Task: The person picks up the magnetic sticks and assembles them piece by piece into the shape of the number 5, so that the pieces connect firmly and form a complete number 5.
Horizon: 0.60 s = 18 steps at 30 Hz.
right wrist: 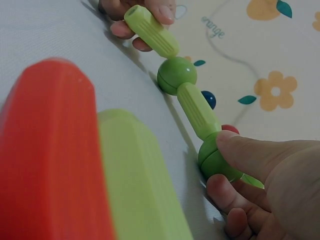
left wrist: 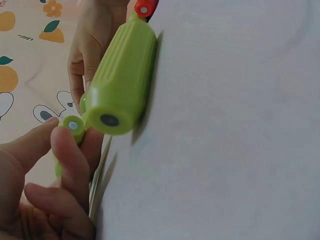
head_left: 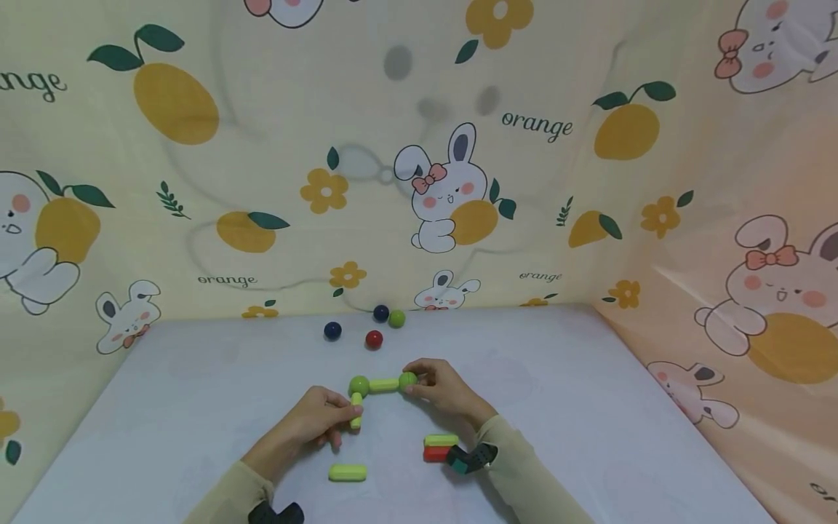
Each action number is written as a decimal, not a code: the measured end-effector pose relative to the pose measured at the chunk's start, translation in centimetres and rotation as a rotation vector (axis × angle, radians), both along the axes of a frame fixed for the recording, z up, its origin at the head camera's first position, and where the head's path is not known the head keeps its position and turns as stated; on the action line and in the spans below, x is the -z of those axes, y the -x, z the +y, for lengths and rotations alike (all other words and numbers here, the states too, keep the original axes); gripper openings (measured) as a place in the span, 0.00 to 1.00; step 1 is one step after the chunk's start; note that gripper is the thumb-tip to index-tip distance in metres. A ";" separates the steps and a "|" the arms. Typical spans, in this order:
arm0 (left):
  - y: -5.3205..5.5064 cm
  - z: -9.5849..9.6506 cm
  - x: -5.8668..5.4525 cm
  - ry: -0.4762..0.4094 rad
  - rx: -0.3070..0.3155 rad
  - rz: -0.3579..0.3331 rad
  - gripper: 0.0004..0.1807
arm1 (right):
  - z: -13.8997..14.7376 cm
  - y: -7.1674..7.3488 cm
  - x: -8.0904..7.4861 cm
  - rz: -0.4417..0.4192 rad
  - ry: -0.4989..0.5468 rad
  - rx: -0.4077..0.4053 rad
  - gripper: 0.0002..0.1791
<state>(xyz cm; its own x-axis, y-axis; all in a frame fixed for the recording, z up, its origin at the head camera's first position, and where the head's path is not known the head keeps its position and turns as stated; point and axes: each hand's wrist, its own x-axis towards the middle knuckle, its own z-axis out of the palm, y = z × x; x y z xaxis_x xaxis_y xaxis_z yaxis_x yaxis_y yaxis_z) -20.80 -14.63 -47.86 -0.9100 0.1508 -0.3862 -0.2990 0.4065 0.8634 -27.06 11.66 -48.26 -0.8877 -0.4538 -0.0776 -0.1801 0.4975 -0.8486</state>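
Two green balls and two light-green magnetic rods are joined in an L-shaped chain. My left hand (head_left: 313, 418) pinches the near rod (right wrist: 152, 31) between thumb and fingers. That rod meets the left green ball (head_left: 359, 386). From this ball a second rod (head_left: 384, 385) runs right to the other green ball (head_left: 407, 380), which my right hand (head_left: 445, 389) grips by thumb and fingertips. Past that ball, the right wrist view shows a small green piece (right wrist: 252, 181), mostly hidden by the hand. The left wrist view shows a round metal dot on the held rod's end (left wrist: 73, 125).
A loose light-green rod (head_left: 348, 473) lies near the front. By the right wrist, another green rod (head_left: 441, 440) lies beside a red rod (head_left: 435, 454). Behind the chain sit two navy balls (head_left: 332, 330), a red ball (head_left: 374, 339) and a green ball (head_left: 396, 319).
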 end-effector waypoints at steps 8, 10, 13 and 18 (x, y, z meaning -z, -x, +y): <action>0.2 0.4 -0.1 0.040 -0.021 -0.009 0.13 | 0.0 0.1 0.1 0.007 0.002 -0.006 0.19; 0.2 0.5 0.0 0.043 -0.024 -0.011 0.13 | 0.0 0.1 0.0 0.004 0.000 -0.006 0.19; 0.3 0.6 0.1 0.047 -0.028 -0.013 0.13 | 0.0 0.1 0.0 0.000 0.000 -0.006 0.19; 0.2 0.7 0.1 0.034 -0.022 -0.002 0.13 | 0.0 0.1 0.1 -0.010 0.003 -0.003 0.19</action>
